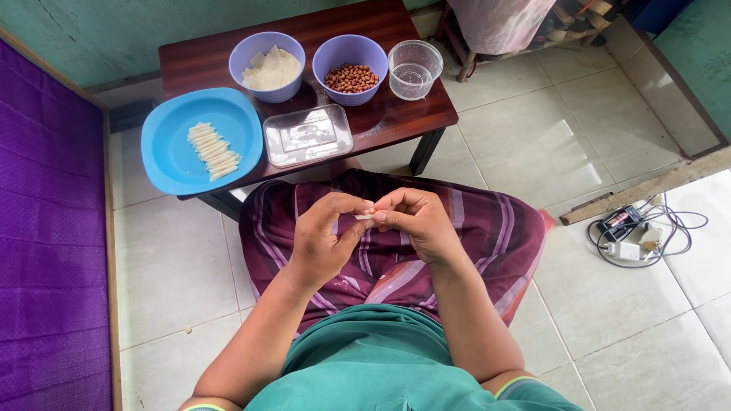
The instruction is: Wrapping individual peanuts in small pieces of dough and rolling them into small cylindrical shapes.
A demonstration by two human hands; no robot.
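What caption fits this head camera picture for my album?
Both hands, left hand and right hand, pinch a small white wrapper piece above a low table holding filled bowls.

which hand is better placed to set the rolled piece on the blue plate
Left, probably. Both the left hand and right hand pinch the small rolled wrapper over the lap, but the blue plate of finished rolls sits on the person's left side.
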